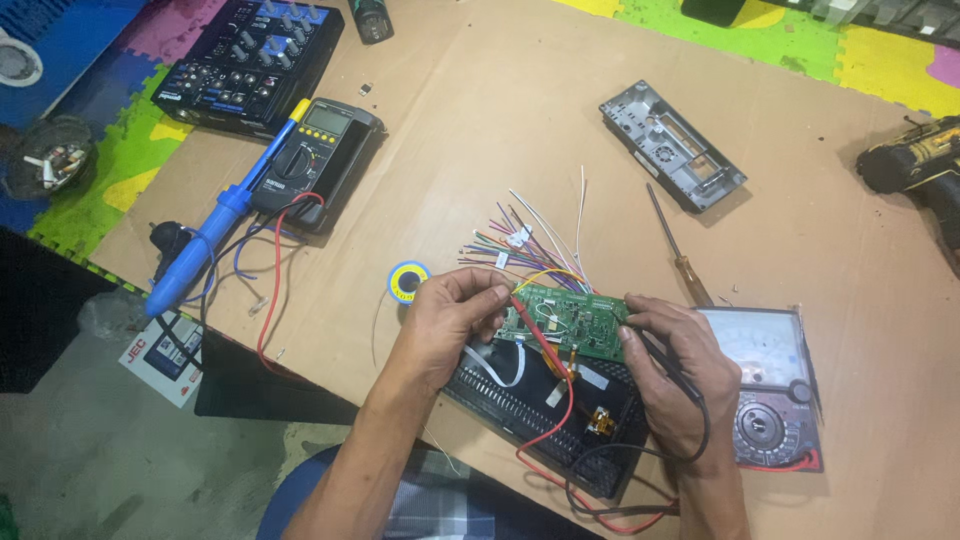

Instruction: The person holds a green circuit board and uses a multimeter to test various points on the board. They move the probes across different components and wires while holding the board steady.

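There is one view only, from a camera worn on the person's head. It looks steeply down and forward over a brown cardboard sheet [560, 140] laid on coloured foam mats [120, 180]. The forearms enter from the bottom edge, so the camera sits just above and behind them. The left hand [450, 320] and right hand [675, 375] meet a little below the picture's middle and sit close to the lens. The sheet's far edge lies near the top of the frame, and its near edge cuts across the lower left, with bare floor [140, 460] beyond. The frame is slightly tilted, since the sheet's edges run askew.
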